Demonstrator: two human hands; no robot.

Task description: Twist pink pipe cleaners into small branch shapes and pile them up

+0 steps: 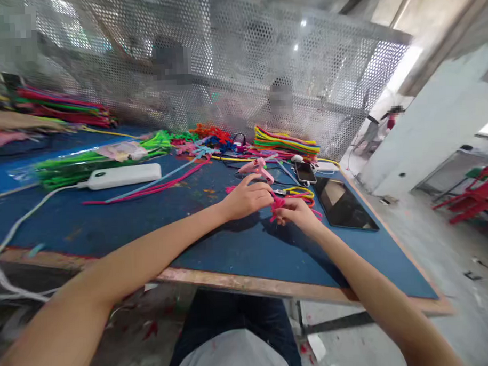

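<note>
My left hand (248,198) and my right hand (299,213) meet over the table, both with bent fingers closed at a small bent piece of bright pink pipe cleaner (277,205). The right fingers pinch its right side; the left fingertips press on it from the left and partly hide it. Just beyond the left hand lies a pink glue gun (256,166). Behind the right hand are looped yellow and red pipe cleaners (302,193). Long pink pipe cleaners (160,186) and a light blue one lie to the left.
A black tablet (344,203) and a phone (305,173) lie on the right. To the left are a white power bank (123,176) with a cable and bagged green pipe cleaners (71,166). Coloured bundles (284,141) line the back below a perforated metal screen (231,60).
</note>
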